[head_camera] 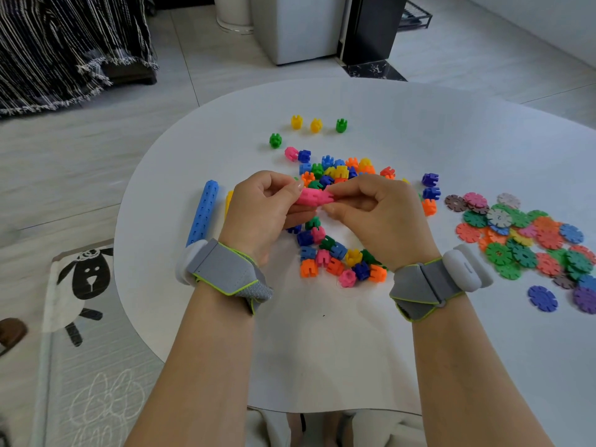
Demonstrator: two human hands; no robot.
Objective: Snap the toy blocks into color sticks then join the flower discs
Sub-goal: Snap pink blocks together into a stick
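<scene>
A short pink stick of snapped blocks (313,197) is held above the white table (322,350). My left hand (261,209) grips its left end, and my right hand (374,208) pinches its right end. Loose coloured blocks (338,256) lie in a pile under and behind my hands. A finished blue stick (203,214) lies to the left, with a yellow stick (229,201) beside it mostly hidden by my left hand. Flower discs (522,240) in several colours are heaped at the right.
Two yellow blocks (306,123) and two green blocks (341,125) stand apart at the far side of the table. A sheep-pattern mat (84,279) lies on the floor at the left. A white cabinet (300,27) and a striped throw (64,50) are beyond the table.
</scene>
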